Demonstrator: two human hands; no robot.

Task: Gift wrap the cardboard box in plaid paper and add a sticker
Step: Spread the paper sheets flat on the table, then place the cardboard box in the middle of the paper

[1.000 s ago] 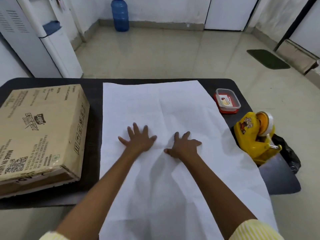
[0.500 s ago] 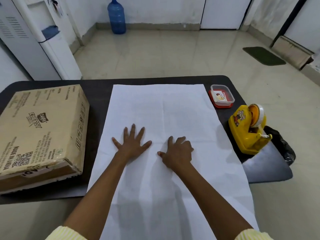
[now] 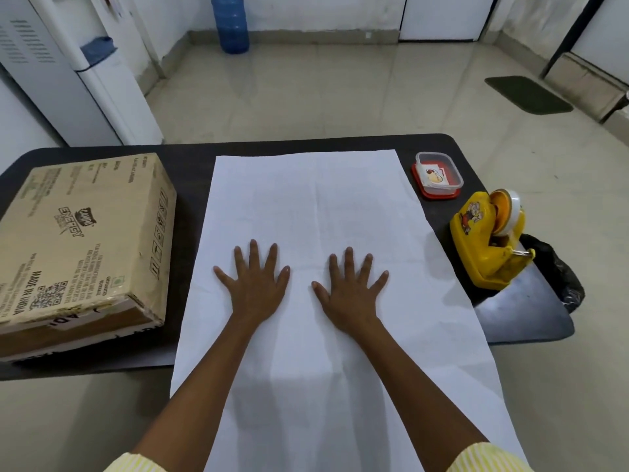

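A large sheet of wrapping paper [image 3: 313, 206] lies white side up across the middle of the black table [image 3: 190, 155], its near end hanging over the table's front edge. My left hand [image 3: 255, 287] and my right hand [image 3: 350, 291] both press flat on the paper, fingers spread, a short gap between them. The printed cardboard box [image 3: 81, 240] lies flat on the table to the left of the paper. A small clear container with a red base [image 3: 439, 175], holding a sticker, sits at the paper's far right corner.
A yellow tape dispenser [image 3: 486, 240] stands on the table's right side, with a black plastic bag [image 3: 558, 270] just beyond it at the edge. Behind the table are open tiled floor, a blue water bottle [image 3: 229, 22] and a white water dispenser [image 3: 102, 80].
The paper has been straightened to lie square on the table. My right hand's fingers have gone from partly curled to flat and spread, and both hands have moved slightly apart.
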